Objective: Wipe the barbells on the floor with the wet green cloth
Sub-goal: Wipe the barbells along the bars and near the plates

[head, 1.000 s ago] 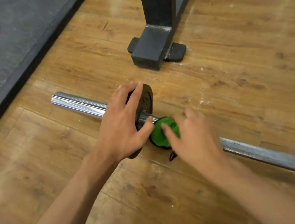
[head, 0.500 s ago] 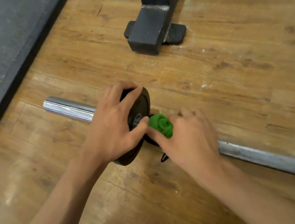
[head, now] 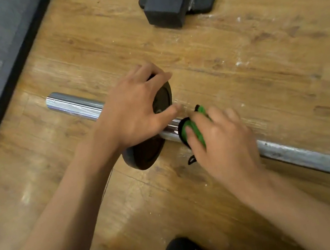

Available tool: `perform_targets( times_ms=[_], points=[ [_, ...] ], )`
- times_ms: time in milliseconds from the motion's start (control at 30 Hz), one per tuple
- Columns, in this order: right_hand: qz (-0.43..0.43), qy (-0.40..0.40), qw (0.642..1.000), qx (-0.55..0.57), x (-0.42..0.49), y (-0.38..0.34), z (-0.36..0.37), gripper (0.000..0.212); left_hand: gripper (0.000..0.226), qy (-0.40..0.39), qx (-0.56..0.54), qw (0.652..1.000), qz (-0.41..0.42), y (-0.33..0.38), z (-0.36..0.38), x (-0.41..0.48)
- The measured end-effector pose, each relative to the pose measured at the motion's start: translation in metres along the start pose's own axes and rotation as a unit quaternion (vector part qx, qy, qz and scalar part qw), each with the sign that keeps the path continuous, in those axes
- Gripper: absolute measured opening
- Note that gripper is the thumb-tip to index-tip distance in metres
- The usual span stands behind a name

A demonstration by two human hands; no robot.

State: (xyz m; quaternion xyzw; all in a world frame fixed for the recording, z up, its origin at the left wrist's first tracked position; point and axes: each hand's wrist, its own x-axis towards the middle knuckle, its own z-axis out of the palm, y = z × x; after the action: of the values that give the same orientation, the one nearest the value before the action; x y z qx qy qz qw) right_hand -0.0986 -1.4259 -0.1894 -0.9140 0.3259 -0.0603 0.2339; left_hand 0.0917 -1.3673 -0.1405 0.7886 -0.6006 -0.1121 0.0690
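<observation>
1. Wooden floor [head: 257, 54] carries the barbell [head: 318, 161] on a diagonal: its chrome sleeve [head: 73, 106] ends at the left of the frame, and the duller shaft runs off the lower right edge.
2. Black weight plate [head: 151, 151] stands on the bar near the centre. The left hand [head: 134, 114] grips its upper rim, fingers hooked over the far edge, thumb stretched toward the bar.
3. Just right of the plate, with a sliver of bright bar between, the green cloth [head: 196, 129] is bunched round the bar. The right hand [head: 224, 143] is clamped on it from above, fingers curled round it.
4. Judging by this, the wiping stroke must follow that diagonal. The plate blocks the way up-left, so the free run lies toward the lower right, along the shaft.
5. The right hand is nearer that stretch and has the cloth; the left seems there to steady the plate.
</observation>
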Motion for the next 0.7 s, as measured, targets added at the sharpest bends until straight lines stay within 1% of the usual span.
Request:
perform_targets(
  times_ms=[33, 100, 133, 167, 200, 267, 300, 333, 367, 400, 433, 467, 500, 533, 567, 600, 667, 700],
  points=[
    [0.048, -0.04, 0.997, 0.048, 0.02, 0.005, -0.003, 0.028, 0.08, 0.006, -0.008, 1.0, 0.0, 0.0, 0.001, -0.003],
    [0.164, -0.098, 0.974, 0.122, 0.046, 0.014, -0.003, 0.03, 0.079, 0.011, -0.022, 1.0, -0.003, 0.0, 0.003, -0.008],
    [0.18, -0.099, 0.969, 0.136, 0.046, 0.01, -0.004, 0.028, 0.078, 0.014, -0.022, 1.0, -0.003, 0.0, 0.004, -0.01],
    [0.157, -0.072, 0.978, 0.114, 0.035, 0.005, -0.001, 0.026, 0.076, 0.018, -0.018, 1.0, -0.001, 0.0, 0.004, -0.012],
    [0.115, -0.029, 0.989, 0.084, 0.016, -0.003, 0.002, 0.025, 0.073, 0.023, -0.015, 1.0, 0.003, 0.0, 0.004, -0.014],
    [0.032, -0.01, 0.998, 0.057, -0.028, -0.019, -0.002, 0.038, 0.066, 0.034, -0.014, 0.999, 0.011, 0.0, 0.005, -0.019],
    [-0.009, -0.005, 0.999, 0.043, -0.034, -0.019, -0.001, 0.042, 0.063, 0.039, -0.015, 0.999, 0.012, 0.0, 0.006, -0.022],
    [-0.024, 0.0, 0.999, 0.036, -0.027, -0.012, 0.003, 0.042, 0.062, 0.041, -0.019, 0.999, 0.01, 0.001, 0.006, -0.026],
    [0.003, -0.01, 0.998, 0.063, -0.01, -0.006, 0.002, 0.038, 0.061, 0.043, -0.024, 0.999, 0.006, 0.003, 0.007, -0.03],
    [0.052, -0.031, 0.993, 0.1, 0.008, -0.002, -0.002, 0.035, 0.06, 0.047, -0.026, 0.999, 0.0, 0.004, 0.008, -0.034],
    [0.109, -0.063, 0.981, 0.148, 0.023, 0.002, -0.003, 0.04, 0.06, 0.05, -0.025, 0.998, -0.004, 0.005, 0.008, -0.036],
    [0.151, -0.085, 0.972, 0.158, 0.03, 0.004, -0.002, 0.044, 0.059, 0.052, -0.025, 0.998, -0.006, 0.006, 0.008, -0.039],
    [0.158, -0.097, 0.972, 0.143, 0.027, 0.002, -0.005, 0.044, 0.058, 0.053, -0.028, 0.998, -0.005, 0.007, 0.008, -0.042],
    [0.129, -0.068, 0.984, 0.099, 0.016, 0.001, -0.003, 0.037, 0.057, 0.054, -0.034, 0.998, -0.003, 0.007, 0.007, -0.044],
    [0.084, -0.028, 0.994, 0.06, -0.004, -0.004, -0.003, 0.027, 0.057, 0.059, -0.038, 0.998, -0.002, 0.007, 0.007, -0.047],
    [0.054, -0.025, 0.997, 0.045, -0.028, -0.016, -0.006, 0.025, 0.056, 0.066, -0.04, 0.997, -0.001, 0.007, 0.007, -0.05],
    [0.02, -0.049, 0.998, 0.042, -0.055, -0.027, -0.004, 0.044, 0.057, 0.07, -0.047, 0.996, 0.003, 0.008, 0.01, -0.058],
    [0.01, -0.039, 0.998, 0.045, -0.051, -0.025, 0.001, 0.043, 0.057, 0.071, -0.051, 0.996, 0.002, 0.009, 0.012, -0.063]
  ],
)
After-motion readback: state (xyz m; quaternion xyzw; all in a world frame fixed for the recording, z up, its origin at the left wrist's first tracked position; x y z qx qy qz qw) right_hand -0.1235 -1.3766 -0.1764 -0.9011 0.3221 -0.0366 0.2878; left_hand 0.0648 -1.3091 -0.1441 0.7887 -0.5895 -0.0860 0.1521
